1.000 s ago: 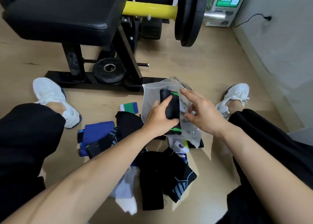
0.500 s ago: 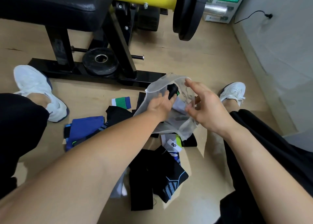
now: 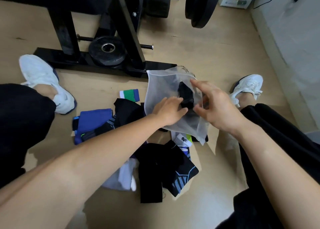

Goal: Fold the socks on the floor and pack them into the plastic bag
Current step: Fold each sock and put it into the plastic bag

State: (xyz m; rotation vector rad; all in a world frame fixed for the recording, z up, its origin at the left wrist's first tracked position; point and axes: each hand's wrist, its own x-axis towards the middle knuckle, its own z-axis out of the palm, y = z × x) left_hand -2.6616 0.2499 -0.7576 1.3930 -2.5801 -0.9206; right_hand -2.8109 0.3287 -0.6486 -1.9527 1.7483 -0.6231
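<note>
- Left grip (image 3: 168,111): fingers curled round the near end of the folded black sock (image 3: 186,94); clamped on it.
- Right grip (image 3: 218,107): fingers spread at the bag's right edge. Cannot tell whether it pinches the film.
- The sock sits partway inside the plastic bag (image 3: 161,83), its far end veiled by translucent film.
- Judgement: the step is seating the sock. Drive it to the bag's far end and keep the fold pinched until it lodges, or it may spring open.
- The right grip should hold the mouth wide with the upper film lifted.
- The bag lies on the floor (image 3: 199,43), overlapping the loose socks (image 3: 155,170) nearer; avoid dragging them.
</note>
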